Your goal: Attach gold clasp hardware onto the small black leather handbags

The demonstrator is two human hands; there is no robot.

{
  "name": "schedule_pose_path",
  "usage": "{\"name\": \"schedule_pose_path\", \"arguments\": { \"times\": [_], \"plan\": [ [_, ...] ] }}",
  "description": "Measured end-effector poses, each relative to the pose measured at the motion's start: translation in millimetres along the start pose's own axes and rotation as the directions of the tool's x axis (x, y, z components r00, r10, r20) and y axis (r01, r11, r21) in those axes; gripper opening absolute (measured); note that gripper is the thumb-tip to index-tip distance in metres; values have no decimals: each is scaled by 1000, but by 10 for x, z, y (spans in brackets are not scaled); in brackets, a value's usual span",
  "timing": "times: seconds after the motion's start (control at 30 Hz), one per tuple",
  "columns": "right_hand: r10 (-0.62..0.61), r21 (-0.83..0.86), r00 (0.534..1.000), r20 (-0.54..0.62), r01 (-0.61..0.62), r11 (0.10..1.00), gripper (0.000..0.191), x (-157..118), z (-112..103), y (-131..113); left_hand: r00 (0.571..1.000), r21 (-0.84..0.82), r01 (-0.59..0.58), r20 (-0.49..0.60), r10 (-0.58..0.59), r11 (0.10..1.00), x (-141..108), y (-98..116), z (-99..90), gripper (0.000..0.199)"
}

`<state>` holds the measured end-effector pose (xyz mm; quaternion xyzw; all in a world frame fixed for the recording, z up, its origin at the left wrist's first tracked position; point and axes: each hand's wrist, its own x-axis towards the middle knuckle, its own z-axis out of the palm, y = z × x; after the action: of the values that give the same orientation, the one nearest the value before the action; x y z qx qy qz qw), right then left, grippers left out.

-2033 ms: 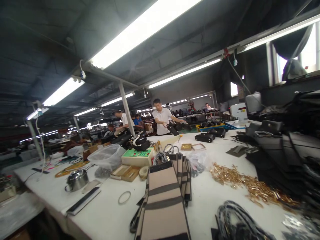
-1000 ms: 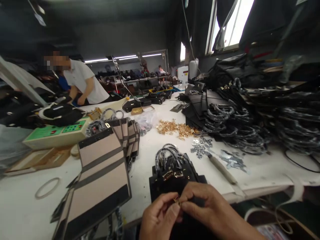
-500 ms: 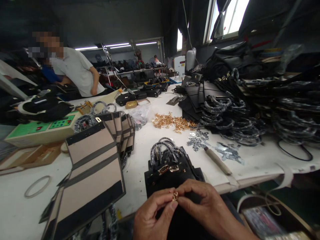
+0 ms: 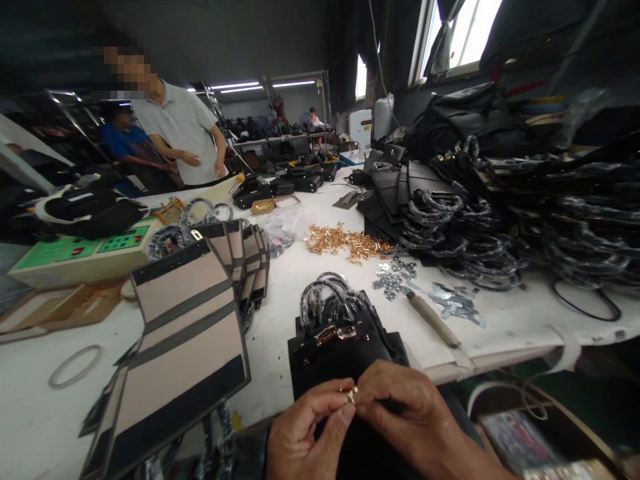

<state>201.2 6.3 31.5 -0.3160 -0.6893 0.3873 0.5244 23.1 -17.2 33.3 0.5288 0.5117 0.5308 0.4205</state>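
My left hand (image 4: 310, 427) is closed, thumb and forefinger pinching a small gold metal fitting (image 4: 351, 395). From the other side the fingertips of my right hand (image 4: 417, 413) close on the same fitting. Its exact shape is partly hidden by the fingers. Just beyond and beneath both hands lies a black bag panel (image 4: 325, 363) with gold clasps (image 4: 346, 332) on it. Plastic-wrapped handles (image 4: 327, 290) loop up at its far end.
Gold fittings (image 4: 345, 243) lie heaped mid-table, with silver metal plates (image 4: 457, 303) and a grey-brown rod (image 4: 433, 320) nearer right. Beige-lined black panels (image 4: 190, 347) stand left. Wrapped handles and black bags (image 4: 450, 227) pile up at right. A co-worker (image 4: 180, 127) stands across the table.
The gold fitting has turned slightly between my fingertips, while both hands stay nearly in place. The co-worker in the light shirt has straightened and shifted right; another person in blue shows more behind.
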Motion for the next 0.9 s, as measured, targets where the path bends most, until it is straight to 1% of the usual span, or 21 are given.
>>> {"name": "schedule_pose_path", "arguments": {
  "times": [0.1, 0.17, 0.2, 0.23, 0.3, 0.37, 0.43, 0.53, 0.6, 0.7, 0.77, 0.83, 0.9],
  "plan": [
    [-86, -40, 996, 13, 86, 996, 15, 2, -10, -1, 999, -21, 24, -29, -25, 999, -20, 46, 35, 28],
    [-93, -44, 995, 29, 94, 995, 16, 8, -25, -20, 998, -45, 32, -54, -34, 998, -36, 51, 56, 29],
    [-69, -29, 997, 38, 70, 997, 15, 14, -35, -35, 997, -53, 33, -62, -37, 998, -44, 46, 64, 29],
    [-21, -6, 999, 45, 21, 1000, 13, 21, -48, -52, 997, -59, 31, -64, -34, 998, -49, 36, 69, 28],
    [128, 45, 990, 59, -131, 990, 7, 40, -82, -85, 998, -77, 5, -54, -9, 997, -53, 5, 73, 25],
    [253, 68, 965, 72, -257, 964, 6, 60, -122, -100, 998, -91, -61, -39, 58, 994, -46, -32, 68, 18],
    [297, 76, 950, 96, -305, 949, 8, 75, -166, -90, 988, -78, -152, -21, 151, 985, -32, -72, 57, 10],
    [272, 74, 952, 138, -284, 956, 8, 90, -229, -55, 968, -28, -250, 33, 251, 968, -12, -123, 28, 3],
    [230, 69, 957, 179, -245, 967, 9, 101, -265, -44, 960, -3, -275, 64, 274, 962, -2, -150, 0, 2],
    [144, 34, 957, 250, -158, 987, 16, 119, -309, -53, 950, 42, -302, 99, 297, 952, 19, -180, -61, 6],
    [121, 16, 953, 278, -131, 991, 15, 129, -333, -62, 925, 79, -355, 172, 338, 932, 41, -194, -106, 13],
    [126, 7, 946, 299, -134, 991, 11, 132, -359, -67, 885, 109, -425, 257, 387, 899, 65, -202, -141, 20],
    [99, -46, 941, 324, -89, 995, 11, 130, -385, -71, 857, 124, -469, 304, 416, 875, 83, -200, -157, 24]
  ]
}}
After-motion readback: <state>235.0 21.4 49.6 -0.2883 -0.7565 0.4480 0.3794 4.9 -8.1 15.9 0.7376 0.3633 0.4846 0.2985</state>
